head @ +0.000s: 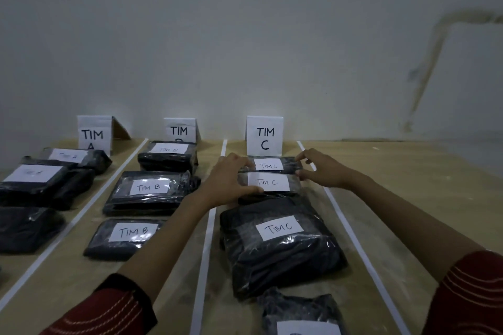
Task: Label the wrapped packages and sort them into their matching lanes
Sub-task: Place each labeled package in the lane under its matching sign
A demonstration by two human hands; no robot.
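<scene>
Black plastic-wrapped packages with white handwritten labels lie in three taped lanes on a wooden table. In the right lane, below the TIM C sign (264,135), two small TIM C packages sit one behind the other. My left hand (230,179) grips the left side of the nearer small package (269,183). My right hand (324,168) holds its right end, fingertips also touching the rear package (272,165). A larger TIM C package (280,247) lies closer to me, and another labelled package (302,315) shows at the bottom edge.
The TIM A sign (92,133) and TIM B sign (179,130) stand against the wall with several packages in their lanes. White tape strips (204,253) divide the lanes. Bare tabletop (422,198) extends to the right of the C lane.
</scene>
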